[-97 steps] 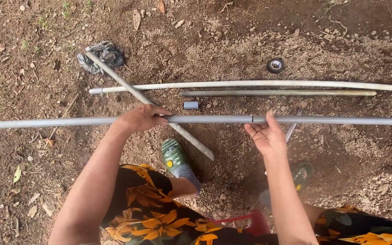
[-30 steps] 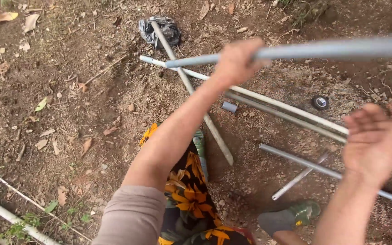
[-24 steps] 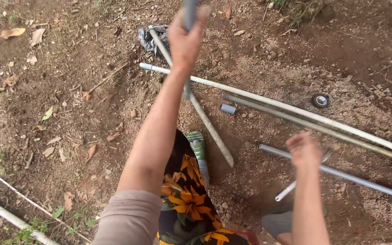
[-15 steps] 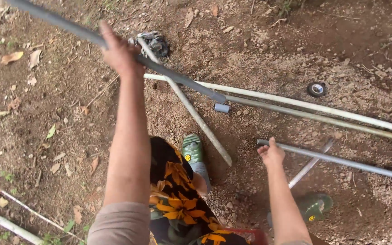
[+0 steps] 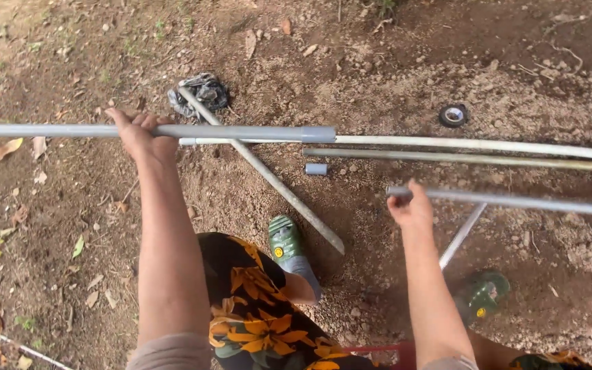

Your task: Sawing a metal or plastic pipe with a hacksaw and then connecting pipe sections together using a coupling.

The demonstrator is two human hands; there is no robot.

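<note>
Grey plastic pipe (image 5: 241,131) ran level across the upper left of the view, its right end finished in a slightly thicker coupling; the left hand (image 5: 140,133) was closed around it from below, fingers curled over the top. A second, thinner grey pipe (image 5: 515,202) stretched off to the right edge, and the right hand (image 5: 411,205) was clamped on its near end. The two pipe ends stood well apart, not joined. Below them on the bare brown dirt (image 5: 70,205) lay a long pale pipe (image 5: 481,145) and a darker one (image 5: 460,159) just beside it, a diagonal pipe (image 5: 268,178) reaching up to a crumpled grey rag (image 5: 203,90), a short grey sleeve fitting (image 5: 316,168) and a small roll of tape (image 5: 453,115). Green clogs (image 5: 285,240) showed on both feet, with an orange-flowered dark garment (image 5: 255,308) over the knees
</note>
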